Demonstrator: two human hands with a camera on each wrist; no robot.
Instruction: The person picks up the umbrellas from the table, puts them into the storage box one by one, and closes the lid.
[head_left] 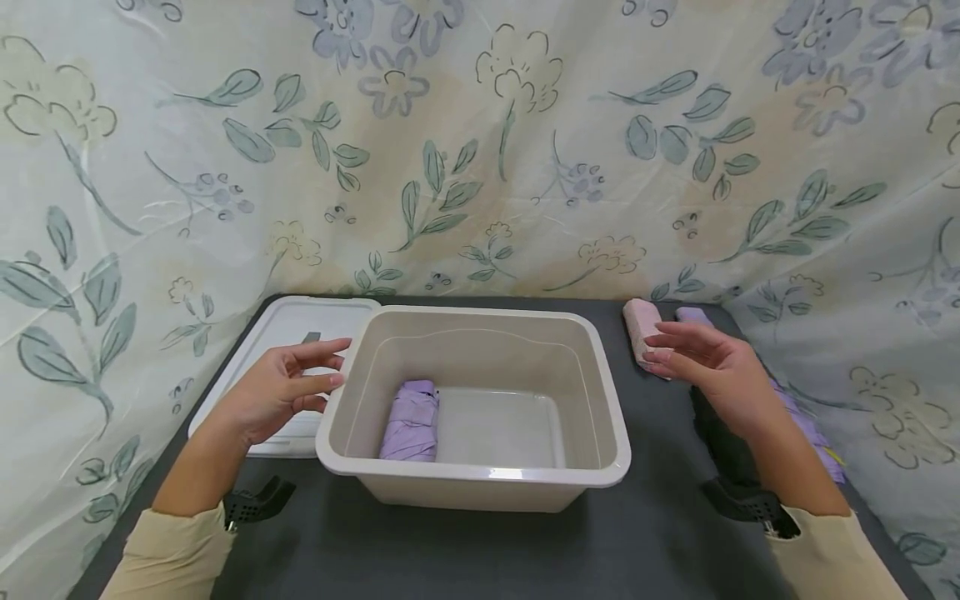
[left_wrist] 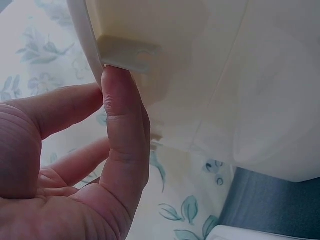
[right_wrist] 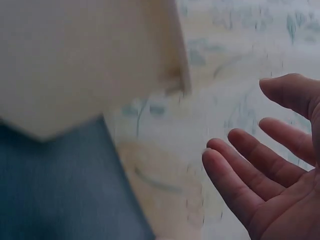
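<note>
A beige plastic bin [head_left: 480, 477] stands upright on the dark table. Inside it, against the left side, lies a purple wrapped bundle [head_left: 410, 421]. My left hand [head_left: 281, 387] is at the bin's left edge, its fingertips touching the outside and underside of the rim [left_wrist: 87, 45]. My right hand [head_left: 712, 367] hovers to the right, apart from the bin, its fingers spread and holding nothing. Close to those fingertips lies a pale pink wrapped bundle [head_left: 641, 321], partly hidden by the hand in the head view. The right wrist view shows the fingers [right_wrist: 240, 185] away from the blurred bin.
Left of the bin lies a white lid [head_left: 288, 433], partly behind my left hand. Beyond my right hand are a purple item [head_left: 693, 316], a black item [head_left: 723, 442] and more purple material [head_left: 806, 425], partly covered by the arm. A floral curtain [head_left: 480, 208] borders the dark table [head_left: 465, 550].
</note>
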